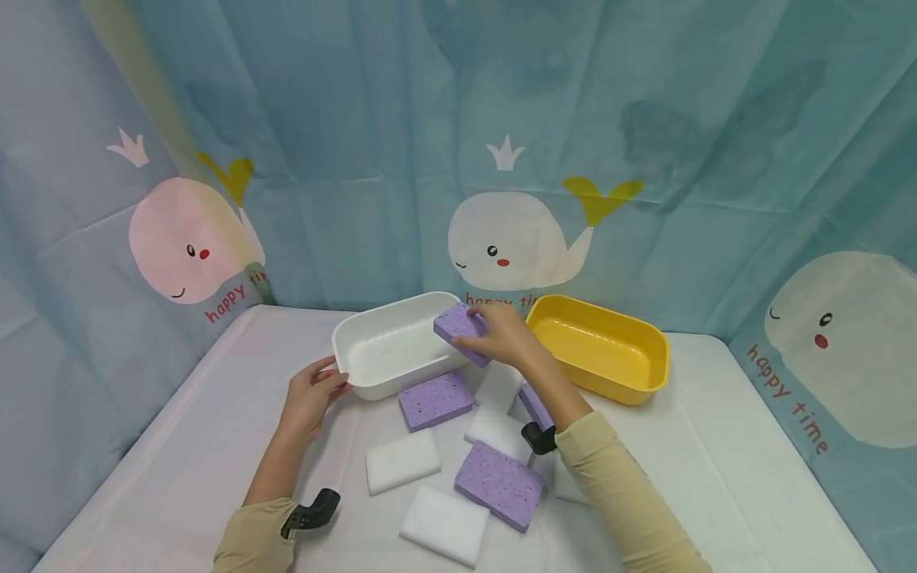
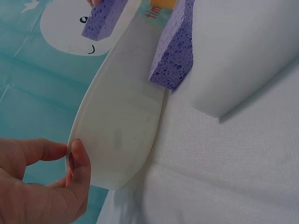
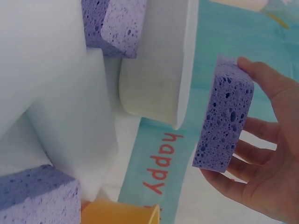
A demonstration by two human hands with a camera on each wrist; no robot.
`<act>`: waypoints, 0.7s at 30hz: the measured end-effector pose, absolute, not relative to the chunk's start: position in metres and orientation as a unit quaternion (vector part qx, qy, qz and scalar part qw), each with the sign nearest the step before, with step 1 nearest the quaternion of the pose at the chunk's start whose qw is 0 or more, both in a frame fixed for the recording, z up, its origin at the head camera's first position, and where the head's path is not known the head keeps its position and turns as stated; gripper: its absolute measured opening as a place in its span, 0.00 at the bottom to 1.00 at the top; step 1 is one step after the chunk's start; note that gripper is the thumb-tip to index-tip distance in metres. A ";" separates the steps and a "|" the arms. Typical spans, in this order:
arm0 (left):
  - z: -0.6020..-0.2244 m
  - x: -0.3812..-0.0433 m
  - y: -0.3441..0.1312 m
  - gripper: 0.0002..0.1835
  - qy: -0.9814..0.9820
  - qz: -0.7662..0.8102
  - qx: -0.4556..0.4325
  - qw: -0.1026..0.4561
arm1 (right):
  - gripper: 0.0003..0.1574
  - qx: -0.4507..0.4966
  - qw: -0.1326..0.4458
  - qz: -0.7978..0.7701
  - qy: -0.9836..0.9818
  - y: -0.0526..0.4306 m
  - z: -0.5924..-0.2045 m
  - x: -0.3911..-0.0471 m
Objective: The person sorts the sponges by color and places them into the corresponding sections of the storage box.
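Observation:
My right hand (image 1: 499, 333) grips a purple sponge (image 1: 458, 326) by its edges, above the right end of the white basin (image 1: 372, 390). In the right wrist view this sponge (image 3: 225, 116) stands on edge between thumb and fingers, beside the basin's rim. My left hand (image 1: 313, 395) pinches the basin's left end; in the left wrist view thumb and fingers of that hand (image 2: 46, 182) close on its rim. The basin's visible floor is bare. Just in front of it lies another purple sponge (image 1: 435, 400).
A yellow basin (image 1: 605, 350) stands at the back right. Several white sponge blocks (image 1: 403, 461) lie about the front of the white-covered table, with a purple sponge (image 1: 500, 485) among them. A further purple sponge (image 1: 536, 406) is partly hidden by my right forearm. A blue whale-print curtain (image 1: 344, 199) hangs behind.

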State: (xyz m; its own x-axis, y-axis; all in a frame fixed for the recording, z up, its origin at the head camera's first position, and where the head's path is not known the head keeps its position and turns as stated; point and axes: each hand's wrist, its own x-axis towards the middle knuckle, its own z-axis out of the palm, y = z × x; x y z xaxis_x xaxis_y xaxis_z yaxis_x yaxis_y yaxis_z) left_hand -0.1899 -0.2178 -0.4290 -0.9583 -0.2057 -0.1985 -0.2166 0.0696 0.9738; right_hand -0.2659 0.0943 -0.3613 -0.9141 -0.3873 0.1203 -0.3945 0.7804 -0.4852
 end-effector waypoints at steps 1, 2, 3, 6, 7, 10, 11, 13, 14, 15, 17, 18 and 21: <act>-0.429 -0.190 -0.218 0.33 0.729 0.669 -0.143 0.004 | 0.40 0.205 0.005 0.258 -0.944 0.092 -0.361 -0.267; -0.429 -0.190 -0.218 0.33 0.728 0.671 -0.142 0.004 | 0.40 0.203 0.005 0.256 -0.945 0.091 -0.362 -0.268; -0.429 -0.190 -0.218 0.33 0.726 0.673 -0.141 0.004 | 0.40 0.201 0.003 0.255 -0.946 0.089 -0.362 -0.269; -0.428 -0.189 -0.218 0.33 0.725 0.674 -0.141 0.003 | 0.41 0.195 -0.001 0.254 -0.947 0.084 -0.364 -0.273; -0.428 -0.189 -0.218 0.33 0.725 0.674 -0.142 0.003 | 0.41 0.194 0.000 0.252 -0.948 0.082 -0.364 -0.274; -0.429 -0.190 -0.217 0.33 0.728 0.670 -0.145 0.003 | 0.41 0.190 0.001 0.251 -0.949 0.078 -0.365 -0.279; -0.429 -0.190 -0.217 0.33 0.728 0.670 -0.146 0.003 | 0.41 0.189 0.001 0.251 -0.949 0.077 -0.366 -0.280; -0.429 -0.190 -0.217 0.33 0.728 0.670 -0.146 0.004 | 0.41 0.187 0.001 0.252 -0.950 0.074 -0.366 -0.283; -0.428 -0.190 -0.217 0.33 0.728 0.670 -0.147 0.004 | 0.41 0.186 0.000 0.254 -0.949 0.073 -0.366 -0.284; -0.428 -0.190 -0.216 0.33 0.728 0.670 -0.147 0.004 | 0.41 0.184 -0.002 0.254 -0.950 0.072 -0.366 -0.285; -0.428 -0.189 -0.216 0.33 0.728 0.669 -0.148 0.003 | 0.41 0.183 -0.004 0.256 -0.949 0.070 -0.367 -0.286; -0.428 -0.189 -0.216 0.33 0.729 0.668 -0.149 0.003 | 0.41 0.181 -0.005 0.257 -0.949 0.069 -0.366 -0.287; -0.427 -0.189 -0.215 0.33 0.731 0.666 -0.149 0.003 | 0.40 0.176 -0.003 0.260 -0.949 0.066 -0.366 -0.289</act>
State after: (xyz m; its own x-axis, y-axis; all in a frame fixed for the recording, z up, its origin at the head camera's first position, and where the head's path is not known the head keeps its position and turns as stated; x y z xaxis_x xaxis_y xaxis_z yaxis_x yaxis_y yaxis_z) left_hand -0.1890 -0.2153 -0.4275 -0.9559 -0.2134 -0.2019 -0.2208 0.0689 0.9729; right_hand -0.2893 0.0658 -0.3663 -0.9383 -0.3351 0.0853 -0.3318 0.8031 -0.4949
